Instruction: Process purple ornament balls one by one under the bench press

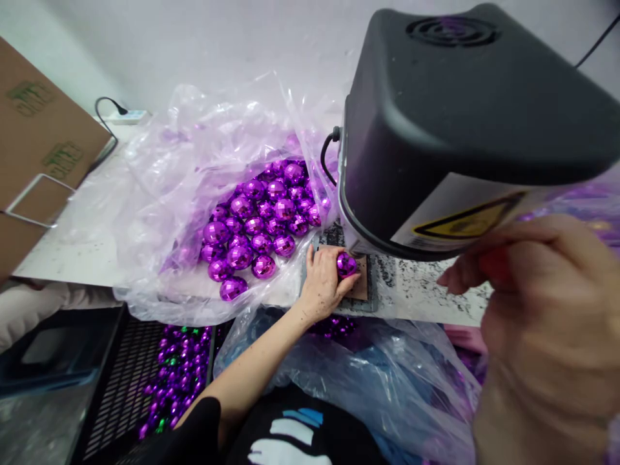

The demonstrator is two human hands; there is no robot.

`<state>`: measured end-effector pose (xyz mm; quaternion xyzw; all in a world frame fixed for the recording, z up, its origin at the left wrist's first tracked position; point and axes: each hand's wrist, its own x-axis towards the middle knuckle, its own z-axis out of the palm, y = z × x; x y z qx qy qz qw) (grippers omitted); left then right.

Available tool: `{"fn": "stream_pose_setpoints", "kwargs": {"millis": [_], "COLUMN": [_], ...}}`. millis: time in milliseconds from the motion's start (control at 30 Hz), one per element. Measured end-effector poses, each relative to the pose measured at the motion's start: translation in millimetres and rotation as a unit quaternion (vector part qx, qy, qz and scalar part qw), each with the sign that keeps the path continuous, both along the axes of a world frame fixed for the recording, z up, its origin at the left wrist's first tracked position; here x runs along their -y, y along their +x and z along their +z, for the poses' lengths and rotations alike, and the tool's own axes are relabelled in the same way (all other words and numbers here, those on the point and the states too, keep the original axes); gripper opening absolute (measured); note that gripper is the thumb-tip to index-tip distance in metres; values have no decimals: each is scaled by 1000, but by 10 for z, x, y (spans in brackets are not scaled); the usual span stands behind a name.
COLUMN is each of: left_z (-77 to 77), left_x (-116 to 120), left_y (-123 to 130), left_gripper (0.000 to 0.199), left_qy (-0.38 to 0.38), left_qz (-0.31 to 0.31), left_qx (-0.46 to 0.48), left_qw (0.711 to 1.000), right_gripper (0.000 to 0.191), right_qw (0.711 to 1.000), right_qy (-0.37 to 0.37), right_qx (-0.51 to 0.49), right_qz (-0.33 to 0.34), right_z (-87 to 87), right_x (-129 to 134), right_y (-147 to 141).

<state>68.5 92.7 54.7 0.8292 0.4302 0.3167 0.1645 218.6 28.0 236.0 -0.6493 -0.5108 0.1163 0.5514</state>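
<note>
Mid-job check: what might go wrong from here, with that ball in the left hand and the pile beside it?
1. The left hand holds the purple ball apparently close to the black machine, which bears a yellow warning sign; a slip might bring skin against it.
2. The ball is round, so a loose hold might let it roll.
3. The pile's front ball, near the table's edge, could get knocked off.

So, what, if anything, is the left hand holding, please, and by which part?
The left hand holds a ball around its left side, between fingers and thumb.
</note>
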Motion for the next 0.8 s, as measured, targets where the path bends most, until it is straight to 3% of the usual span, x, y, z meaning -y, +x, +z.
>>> {"fn": "stream_pose_setpoints", "kwargs": {"millis": [100,233,333,500,800], "left_z": [-5,-24,-21,9,-8], "left_x": [8,15,20,27,32], "left_y": [-1,-2,-4,-5,4], "left_gripper": [42,42,42,42,44], "left_qy": [-1,-5,-7,-12,-8], "left_qz": [-1,-2,-4,0,9], "left_qx": [3,0,1,6,-13], "left_qw": [1000,1000,1000,1000,1000], "right_gripper": [28,30,33,26,25], "right_qw": [998,979,967,954,934], "right_qy": [46,185,242,294,352], "right_qx": [28,28,36,52,34], "right_qz": [-27,-77,-72,-26,-58], "right_z": [-201,-473,-617,-739,-903], "right_x": [31,-74,-140,-192,-305], "right_y": [-76,-151,-138,-70,-122]}}
